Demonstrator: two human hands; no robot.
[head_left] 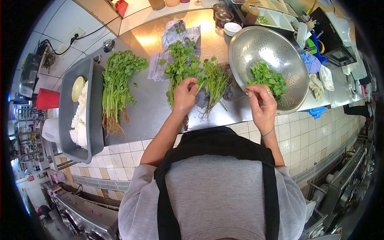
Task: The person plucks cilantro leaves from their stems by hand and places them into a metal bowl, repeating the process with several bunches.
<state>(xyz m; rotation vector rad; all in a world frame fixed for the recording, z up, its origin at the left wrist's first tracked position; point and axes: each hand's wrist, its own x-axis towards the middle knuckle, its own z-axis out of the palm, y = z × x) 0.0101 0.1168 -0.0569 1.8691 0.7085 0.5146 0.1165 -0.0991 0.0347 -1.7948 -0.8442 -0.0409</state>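
My left hand (185, 96) is closed in a pinch on a cilantro sprig (201, 81), over the middle of the steel counter. Close around it lie two loose heaps: leafy cilantro (180, 64) on crumpled newspaper (181, 39), and rooted cilantro stems (216, 86) just to the right. At the near rim of a perforated metal colander (244, 52), my right hand (262, 106) has thumb and fingertips together; whatever is between them is too small to tell. Picked cilantro leaves (269, 80) lie inside the colander. A thick bunch of rooted cilantro (118, 80) rests farther left.
A grey tub (96, 116) with a white mass (81, 120) and a pale bowl (78, 89) stands at the left edge. Small white dishes (232, 28) and dark glass jars (224, 18) sit behind the colander. Cloths (316, 86) and a white tray (326, 78) are at right.
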